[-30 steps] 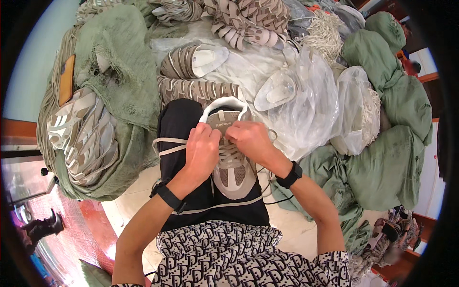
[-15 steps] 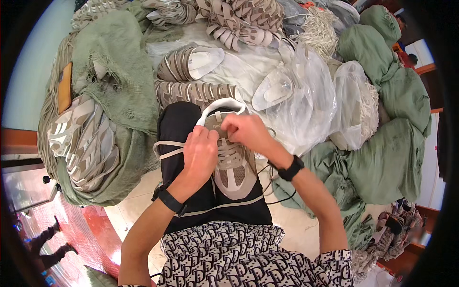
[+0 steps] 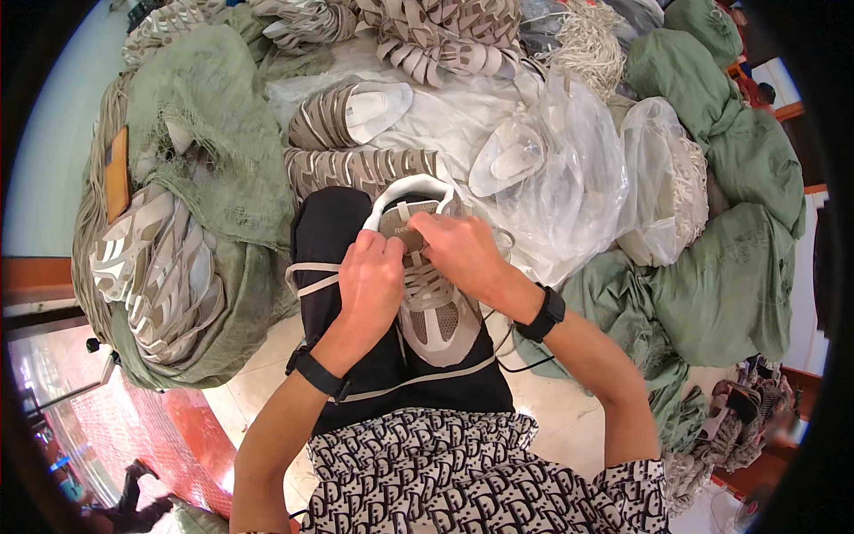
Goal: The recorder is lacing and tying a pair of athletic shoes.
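A beige and brown sneaker [image 3: 442, 338] rests on my dark-clad lap, toe toward me, its white padded collar at the far end. Pale shoelace [image 3: 429, 283] criss-crosses its front. My left hand [image 3: 372, 276] is closed at the left eyelet edge, with strands of lace leading out beside it. Across the tongue [image 3: 402, 216], my right hand [image 3: 463, 254] pinches with thumb and forefinger at the upper lacing; a thin loop of lace shows by its outer side. The fingers hide the exact grip of both hands. Each wrist wears a black band.
Beyond the sneaker lie stacked brown shoe uppers [image 3: 360, 172] and another upper with a white insole [image 3: 378, 109]. Clear plastic bags [image 3: 569, 178] lie to the right, near bulging green sacks [image 3: 716, 294]. Green cloth [image 3: 200, 116] with uppers [image 3: 160, 276] and an orange-brown phone-like slab [image 3: 117, 173] is at left.
My right hand has lowered slightly over the tongue, its fingers closer to the sneaker. The left hand stays almost in place. The whole view has shifted a little.
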### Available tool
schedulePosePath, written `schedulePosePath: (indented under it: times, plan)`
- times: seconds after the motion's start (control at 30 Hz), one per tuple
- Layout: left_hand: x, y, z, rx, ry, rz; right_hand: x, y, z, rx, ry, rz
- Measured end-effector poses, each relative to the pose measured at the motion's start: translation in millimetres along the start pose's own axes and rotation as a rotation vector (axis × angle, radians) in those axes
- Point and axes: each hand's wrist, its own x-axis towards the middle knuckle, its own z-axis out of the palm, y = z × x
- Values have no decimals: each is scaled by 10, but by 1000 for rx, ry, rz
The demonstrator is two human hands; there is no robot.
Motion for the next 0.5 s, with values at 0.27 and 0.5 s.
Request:
schedulePosePath:
  times: [0.27, 0.5]
  plan:
    - [-20, -55, -16, -65, -10, -3, -142, -174, 77, -33, 19, 61]
    - [30, -33, -61, -33, -36, 34, -220, -9, -28, 283, -29, 204]
